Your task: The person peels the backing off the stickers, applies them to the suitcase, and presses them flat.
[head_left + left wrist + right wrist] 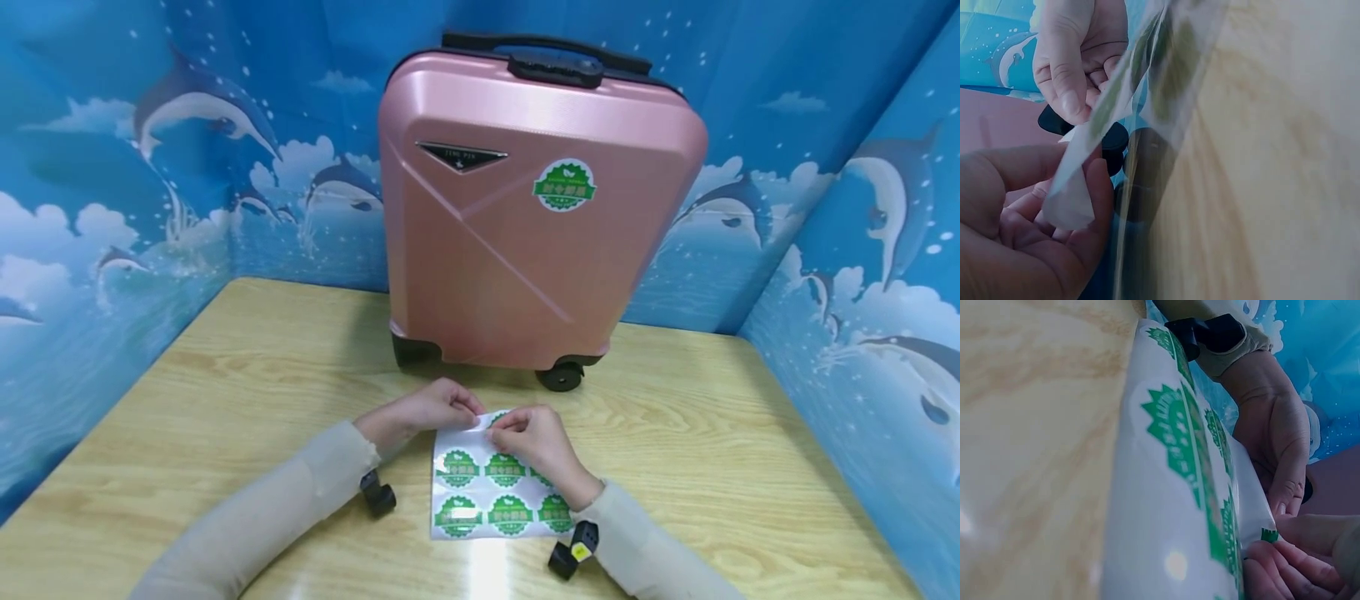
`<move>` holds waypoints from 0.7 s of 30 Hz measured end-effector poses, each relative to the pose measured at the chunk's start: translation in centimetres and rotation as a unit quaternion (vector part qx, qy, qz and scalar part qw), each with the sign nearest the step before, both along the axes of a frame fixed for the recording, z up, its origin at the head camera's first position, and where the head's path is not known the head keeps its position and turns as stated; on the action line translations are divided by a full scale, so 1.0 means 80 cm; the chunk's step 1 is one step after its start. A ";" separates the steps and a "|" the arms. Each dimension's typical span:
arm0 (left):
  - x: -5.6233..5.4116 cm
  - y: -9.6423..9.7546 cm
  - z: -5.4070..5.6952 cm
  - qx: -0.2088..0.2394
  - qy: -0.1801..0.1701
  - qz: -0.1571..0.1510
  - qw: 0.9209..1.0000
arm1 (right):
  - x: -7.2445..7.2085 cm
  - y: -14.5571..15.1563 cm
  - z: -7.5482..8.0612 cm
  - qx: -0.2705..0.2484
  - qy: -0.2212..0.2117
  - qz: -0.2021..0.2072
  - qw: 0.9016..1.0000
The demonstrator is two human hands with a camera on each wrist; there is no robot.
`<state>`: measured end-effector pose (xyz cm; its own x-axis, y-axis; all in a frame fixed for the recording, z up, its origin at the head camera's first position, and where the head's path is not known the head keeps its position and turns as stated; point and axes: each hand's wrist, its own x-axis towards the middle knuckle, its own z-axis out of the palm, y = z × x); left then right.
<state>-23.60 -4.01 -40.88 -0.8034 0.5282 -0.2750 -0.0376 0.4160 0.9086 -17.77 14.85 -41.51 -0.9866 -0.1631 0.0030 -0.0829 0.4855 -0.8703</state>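
A white sheet of round green stickers [457, 439] lies on the table, its far edge lifted between both hands. My left hand [438, 406] grips the sheet's far left corner between thumb and fingers. White backing [1070, 203] curls over the left fingers in the left wrist view. At the sheet's far edge, close to the left hand, my right hand [543, 442] pinches a sticker [1269, 535]; only a bit of its green edge shows between thumb and finger. The right hand and forearm cover part of the sheet's right side.
Behind the hands stands a pink suitcase [510, 267] with black wheels. One round green sticker [565, 185] is on its upper front, right of a black triangular badge [461, 156]. The wooden table [262, 375] is backed by a blue dolphin-print curtain [300, 83].
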 end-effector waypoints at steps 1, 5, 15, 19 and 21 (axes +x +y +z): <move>0.000 0.000 0.000 0.001 0.000 -0.002 1.000 | 0.000 0.000 0.000 0.001 0.000 -0.001 1.000; 0.001 0.001 -0.002 0.012 0.001 -0.011 1.000 | -0.001 -0.001 0.000 0.002 0.001 -0.003 1.000; 0.002 0.004 -0.001 0.012 -0.004 -0.002 1.000 | 0.000 0.001 -0.001 0.001 0.000 -0.003 1.000; 0.002 0.004 0.000 0.012 -0.005 0.000 1.000 | 0.000 0.002 0.000 -0.004 -0.005 -0.002 1.000; 0.002 0.004 0.000 0.010 -0.005 0.001 1.000 | 0.000 0.002 0.000 -0.005 -0.008 -0.001 1.000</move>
<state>-23.44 -3.70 -40.90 -0.8024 0.5313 -0.2716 -0.0470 0.3975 0.9164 -17.79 15.02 -41.51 -0.9869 -0.1609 -0.0105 -0.0683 0.4760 -0.8768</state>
